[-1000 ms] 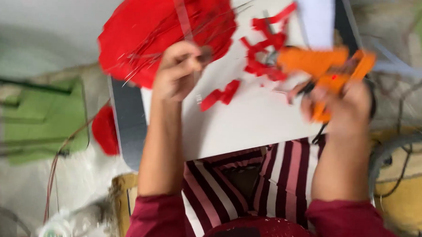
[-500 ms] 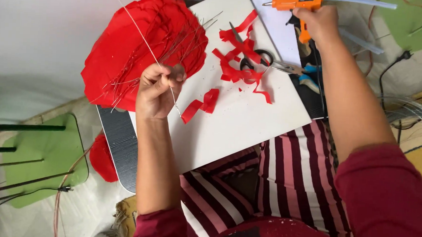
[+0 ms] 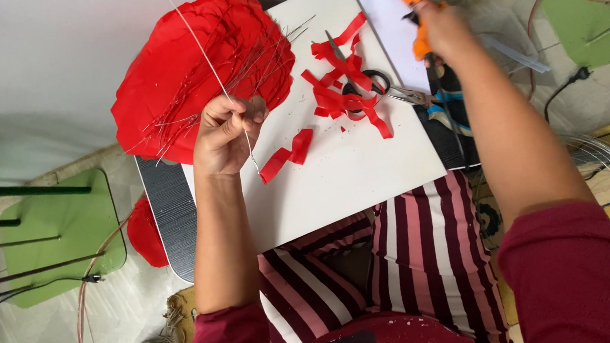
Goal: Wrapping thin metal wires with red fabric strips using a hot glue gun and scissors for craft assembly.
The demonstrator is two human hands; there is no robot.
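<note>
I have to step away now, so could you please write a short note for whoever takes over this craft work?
Left hand: pinches a thin wire upright over the white board.
Right hand: grips an orange glue gun at the board's far edge.
On the board: red paper sheets with more wires, cut red strips, one loose strip, scissors.
Done: strips cut.
Left: no strip is on the held wire yet.
</note>
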